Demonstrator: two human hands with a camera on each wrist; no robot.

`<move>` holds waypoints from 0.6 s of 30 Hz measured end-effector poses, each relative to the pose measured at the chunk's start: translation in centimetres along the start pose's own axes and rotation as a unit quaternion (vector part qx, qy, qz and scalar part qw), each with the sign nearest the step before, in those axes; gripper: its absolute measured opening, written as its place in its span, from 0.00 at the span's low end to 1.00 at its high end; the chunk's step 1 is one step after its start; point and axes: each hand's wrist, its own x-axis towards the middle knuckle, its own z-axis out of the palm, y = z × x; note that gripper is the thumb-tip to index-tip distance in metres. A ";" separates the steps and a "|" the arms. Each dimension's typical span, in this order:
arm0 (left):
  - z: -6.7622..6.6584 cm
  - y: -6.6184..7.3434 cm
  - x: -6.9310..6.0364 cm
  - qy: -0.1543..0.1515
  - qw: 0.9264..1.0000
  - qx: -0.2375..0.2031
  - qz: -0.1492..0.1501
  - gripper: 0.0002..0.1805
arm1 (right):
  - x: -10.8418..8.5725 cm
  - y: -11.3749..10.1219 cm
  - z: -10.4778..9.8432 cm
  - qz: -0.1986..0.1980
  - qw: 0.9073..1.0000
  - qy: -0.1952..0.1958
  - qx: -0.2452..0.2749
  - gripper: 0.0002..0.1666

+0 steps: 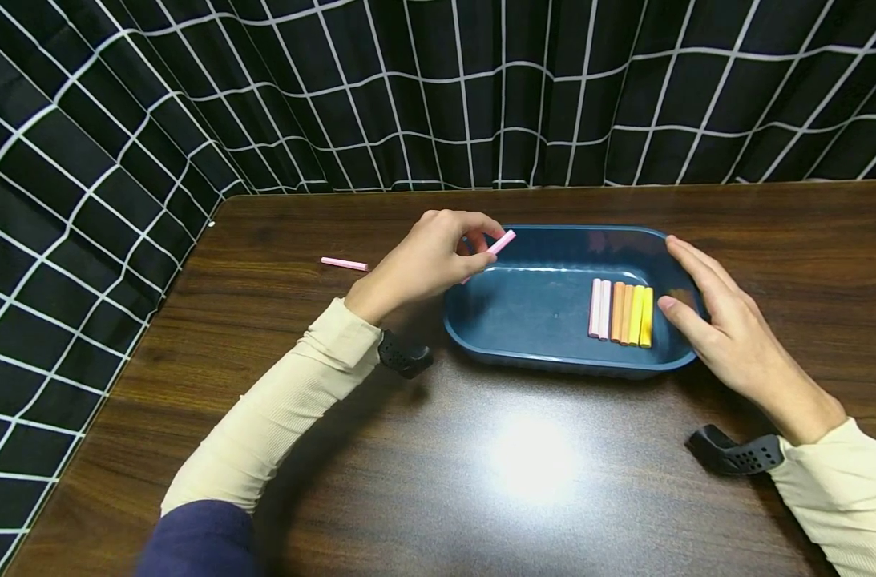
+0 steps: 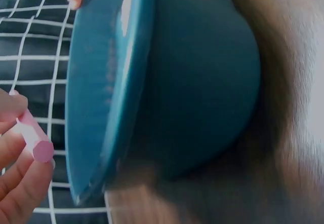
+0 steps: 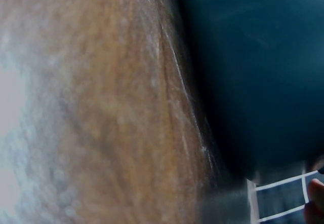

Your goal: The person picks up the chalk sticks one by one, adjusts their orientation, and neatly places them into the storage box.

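Observation:
My left hand [image 1: 433, 252] pinches a pink chalk stick [image 1: 502, 242] between thumb and fingers over the left end of a blue plastic bin [image 1: 510, 312]. In the left wrist view, the chalk's round end [image 2: 43, 151] points past the fingertips, beside the bin wall [image 2: 197, 72]. A row of chalk sticks [image 1: 620, 312] lies inside the bin toward the right: pale pink, orange and yellow pairs. At the bin's right end rests my right hand [image 1: 729, 328], fingers extended along the rim and thumb reaching over the inside. Its fingertips barely show in the right wrist view.
Another pink chalk stick [image 1: 345, 264] lies on the dark wooden table [image 1: 264, 320] left of the bin. A tiny white bit [image 1: 211, 224] sits near the table's left edge. Black cloth with a white grid [image 1: 409, 96] hangs behind and at the left.

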 end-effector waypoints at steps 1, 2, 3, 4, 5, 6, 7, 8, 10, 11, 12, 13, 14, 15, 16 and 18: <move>0.3 0.1 0.2 -0.001 1.000 -0.004 -0.002 0.15 | 0.0 0.0 0.0 0.000 1.000 0.000 0.000 0.39; 0.6 0.2 0.4 -0.002 1.000 -0.008 -0.006 0.15 | 0.0 0.1 0.0 -0.001 1.000 0.000 0.001 0.39; 0.8 0.3 0.6 -0.003 1.000 -0.011 -0.009 0.15 | 0.0 0.1 -0.1 -0.002 1.000 0.001 0.001 0.39; 1.1 0.3 0.8 -0.004 1.000 -0.014 -0.012 0.16 | 0.0 0.1 -0.1 -0.002 1.000 0.001 0.000 0.39; 1.3 0.4 0.9 -0.004 1.000 -0.018 -0.015 0.16 | -0.1 0.1 -0.1 -0.001 1.000 0.000 0.001 0.39; 1.5 0.5 1.0 -0.004 1.000 -0.022 -0.018 0.16 | -0.1 0.1 -0.1 0.000 1.000 -0.001 0.002 0.39; 1.6 0.6 1.2 -0.005 0.999 -0.024 -0.021 0.16 | -0.1 0.1 -0.1 0.001 1.000 -0.001 0.002 0.39; 1.8 0.6 1.3 -0.005 0.999 -0.025 -0.024 0.16 | -0.1 0.1 -0.1 0.001 1.000 -0.001 0.003 0.39; 2.1 0.7 1.5 -0.006 0.999 -0.027 -0.026 0.16 | -0.1 0.1 -0.1 0.002 1.000 -0.002 0.004 0.39; 2.3 0.8 1.6 -0.007 0.999 -0.027 -0.027 0.16 | 0.0 0.1 -0.1 0.002 1.000 -0.002 0.004 0.39; 2.4 0.8 1.7 -0.007 0.999 -0.026 -0.029 0.17 | 0.0 0.0 -0.1 0.002 1.000 -0.002 0.004 0.39; 2.6 0.9 1.8 -0.008 0.999 -0.026 -0.031 0.17 | 0.0 0.0 -0.1 0.002 1.000 -0.002 0.004 0.39; 2.8 0.9 1.9 -0.009 0.999 -0.025 -0.033 0.17 | 0.0 0.1 -0.1 0.003 1.000 -0.003 0.004 0.39; 2.9 1.0 2.0 -0.009 0.999 -0.024 -0.035 0.17 | 0.0 0.1 -0.1 0.003 1.000 -0.003 0.003 0.39; 3.1 1.1 2.1 -0.010 0.999 -0.024 -0.037 0.17 | 0.0 0.1 -0.1 0.003 1.000 -0.003 0.003 0.39; 3.5 1.3 2.3 -0.011 0.999 -0.025 -0.042 0.17 | 0.0 0.1 -0.1 0.001 1.000 -0.001 0.001 0.39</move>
